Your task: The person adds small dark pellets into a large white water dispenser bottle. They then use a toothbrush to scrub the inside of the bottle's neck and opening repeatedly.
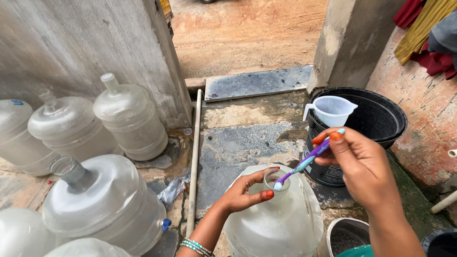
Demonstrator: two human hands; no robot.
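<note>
**Toothbrush at the mouth of the water jug**

My left hand (245,192) is wrapped around the neck of the big clear water jug (276,223) that stands on the stone floor (238,143) right in front of me, fingers curled on the near side and thumb pressed against the rim. My right hand (364,171) pinches the handle of a purple and teal toothbrush (307,162) between thumb and fingertips, and the bristle end sits at the open mouth of the jug, touching its rim.

Just beyond the jug, to its right, a black bucket (381,119) stands on the floor with a clear plastic measuring jug (331,110) resting on its edge. To the left of my jug, several more large water bottles (104,200) are gathered by the grey wall (71,43); the nearest one lies tilted with its neck open, and two further back have caps on. A pale pipe (194,157) runs along the floor between those bottles and my jug. A small grey tub (345,233) sits just to the jug's right, close to me.
</note>
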